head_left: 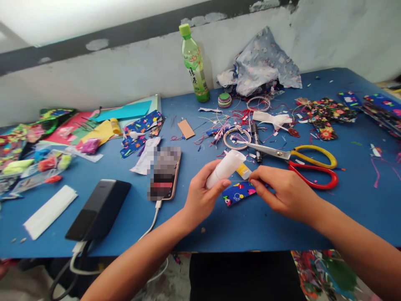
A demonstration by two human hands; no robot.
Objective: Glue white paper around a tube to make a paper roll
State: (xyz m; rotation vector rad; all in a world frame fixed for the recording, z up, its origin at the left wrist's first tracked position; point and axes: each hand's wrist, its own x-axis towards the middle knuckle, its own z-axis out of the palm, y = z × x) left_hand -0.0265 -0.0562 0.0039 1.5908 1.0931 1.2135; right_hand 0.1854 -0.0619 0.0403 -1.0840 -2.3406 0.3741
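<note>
My left hand is closed around a white rolled tube, held tilted just above the blue table. My right hand pinches the edge of a small blue patterned fabric piece that lies flat on the table below the tube. A small yellow tag sits beside the tube's end. Large scissors with one yellow and one red handle lie open just beyond my right hand, and a black marker lies next to their blades.
A phone on a white cable and a black power bank lie to the left. A green bottle stands by the wall near crumpled cloth. Thread scraps, rings and patterned fabric pieces cover the far side; coloured papers lie far left.
</note>
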